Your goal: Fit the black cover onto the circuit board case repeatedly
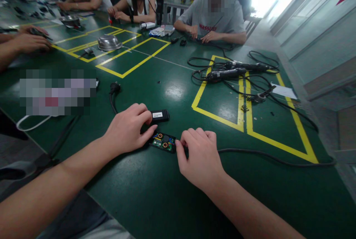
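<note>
A small green circuit board [164, 142] with copper-ringed coils sits in an open black plastic case half between my hands. My left hand [130, 129] is curled at its left end, thumb by the board's edge; what the fingers hold is hidden. Right behind those fingers lies a black case cover [160, 115] with a white label, close to or touching the fingertips. My right hand [198, 153] pinches the right end of the board's case with thumb and forefinger. From under that hand a black cable [258, 152] runs off to the right.
A black power plug [115, 87] lies beyond my left hand. Black electric screwdrivers [226, 74] with coiled cords lie at right on yellow-taped areas, near small screws [244, 108]. A metal bowl [108, 42] stands farther back. Several people sit around the green table [155, 202].
</note>
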Available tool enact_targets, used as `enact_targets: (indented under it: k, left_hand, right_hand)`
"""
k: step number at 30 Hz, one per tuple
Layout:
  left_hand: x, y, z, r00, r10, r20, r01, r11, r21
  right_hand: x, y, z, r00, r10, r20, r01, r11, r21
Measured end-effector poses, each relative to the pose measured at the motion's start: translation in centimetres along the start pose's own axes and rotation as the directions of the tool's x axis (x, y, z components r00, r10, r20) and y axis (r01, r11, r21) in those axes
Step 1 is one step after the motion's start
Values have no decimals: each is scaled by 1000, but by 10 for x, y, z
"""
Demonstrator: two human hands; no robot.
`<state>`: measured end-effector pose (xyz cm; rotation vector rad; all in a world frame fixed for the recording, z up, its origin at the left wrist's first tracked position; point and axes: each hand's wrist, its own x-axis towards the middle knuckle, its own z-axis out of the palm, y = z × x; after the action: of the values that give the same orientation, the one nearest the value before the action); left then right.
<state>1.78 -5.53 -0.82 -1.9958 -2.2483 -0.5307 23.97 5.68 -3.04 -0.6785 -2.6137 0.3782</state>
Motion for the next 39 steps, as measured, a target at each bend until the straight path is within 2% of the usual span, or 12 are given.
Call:
enact_targets:
  k: [2, 7, 13, 15, 19, 21, 24, 27, 33, 39]
  left_hand:
    - [1, -1, 1, 1000, 7, -19, -8, 999, -51]
    - [7, -10, 8, 993, 9, 114, 16, 978, -210]
    - [11, -17, 13, 995, -70, 77, 87, 964, -252]
    - [9, -17, 14, 999, -25, 29, 32, 966, -258]
    - [-2, -11, 14, 982, 170, -78, -184, 953, -239]
    - [-6, -7, 13, 959, 277, -59, -283, 933, -222]
    - [-7, -1, 10, 915, 402, 29, -389, 901, -193]
    - [-6, 2, 10, 894, 446, 44, -433, 885, -174]
    - [-6, 3, 11, 879, 476, 34, -468, 874, -128]
    - [-7, 4, 11, 866, 493, 87, -488, 870, -77]
  right_hand:
    - [-1, 0, 1, 1000, 0, -3, 0, 1000, -4]
    - [-1, 2, 4, 999, 6, -46, -6, 1000, -18]
    - [0, 4, 7, 998, 29, -54, -30, 999, -10]
    - [1, 4, 7, 997, 46, -55, -45, 999, 11]
    - [1, 4, 6, 996, 64, -60, -62, 997, 38]
    - [1, 4, 6, 996, 59, -61, -56, 997, 47]
    - [1, 4, 6, 997, 56, -61, -53, 997, 58]
    - [2, 4, 7, 996, 57, -62, -54, 997, 53]
    - [3, 2, 3, 997, 70, -25, -68, 995, 68]
    - [2, 1, -1, 999, -32, 10, 31, 994, 108]
